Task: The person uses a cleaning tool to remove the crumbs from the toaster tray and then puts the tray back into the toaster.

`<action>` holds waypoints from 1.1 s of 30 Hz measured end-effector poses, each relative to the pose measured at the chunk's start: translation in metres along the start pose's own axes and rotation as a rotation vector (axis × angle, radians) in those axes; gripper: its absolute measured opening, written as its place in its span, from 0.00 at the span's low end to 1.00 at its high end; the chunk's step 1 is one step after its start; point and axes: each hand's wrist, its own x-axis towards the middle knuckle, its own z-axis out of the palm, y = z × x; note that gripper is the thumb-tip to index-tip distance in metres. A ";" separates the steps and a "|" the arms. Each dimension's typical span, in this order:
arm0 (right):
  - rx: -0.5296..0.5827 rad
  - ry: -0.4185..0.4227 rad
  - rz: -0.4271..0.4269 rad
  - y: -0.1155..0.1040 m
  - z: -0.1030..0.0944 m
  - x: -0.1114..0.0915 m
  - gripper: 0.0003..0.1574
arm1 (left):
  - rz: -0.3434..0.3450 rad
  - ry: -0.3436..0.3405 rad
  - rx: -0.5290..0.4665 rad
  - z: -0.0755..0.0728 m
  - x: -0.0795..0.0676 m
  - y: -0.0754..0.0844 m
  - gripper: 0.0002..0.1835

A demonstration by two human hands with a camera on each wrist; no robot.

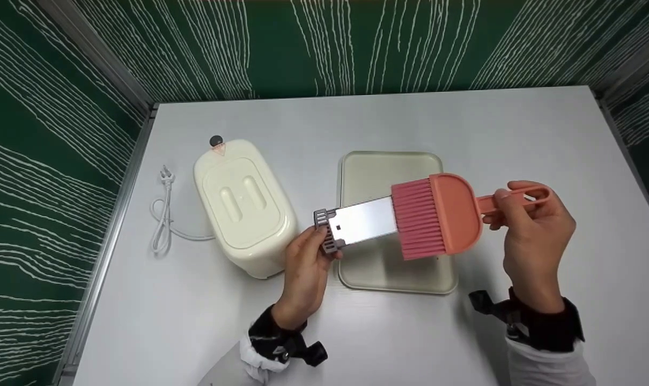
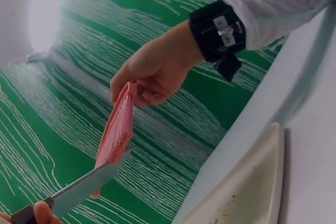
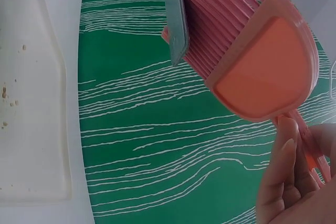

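My left hand [image 1: 303, 273] grips a flat metal crumb tray [image 1: 362, 221] by its grey slotted end. The handle of a coral brush [image 1: 458, 214] is held in my right hand [image 1: 536, 241], between thumb and fingers. Its pink bristles [image 1: 418, 219] lie across the far end of the metal plate. In the right wrist view, the plate's edge [image 3: 177, 30] shows against the bristles. Both tools are held up over a cream rectangular tray [image 1: 394, 276]. Crumbs [image 3: 4, 93] are scattered on that tray in the right wrist view.
A cream toaster [image 1: 244, 209] with its lid on stands left of the hands, a dark knob [image 1: 216, 141] at its far end. Its white cord [image 1: 166, 214] and plug lie farther left. Green patterned panels [image 1: 281, 48] edge the white table [image 1: 496, 134].
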 end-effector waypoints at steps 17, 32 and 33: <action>-0.035 0.123 0.018 -0.007 -0.009 0.011 0.09 | -0.003 0.019 -0.010 0.002 0.000 0.003 0.20; -0.024 0.188 -0.002 -0.010 -0.012 0.016 0.08 | 0.010 0.035 0.007 0.002 0.000 0.004 0.20; -0.025 0.190 -0.004 -0.011 -0.012 0.016 0.08 | 0.008 0.037 0.005 0.001 0.000 0.004 0.20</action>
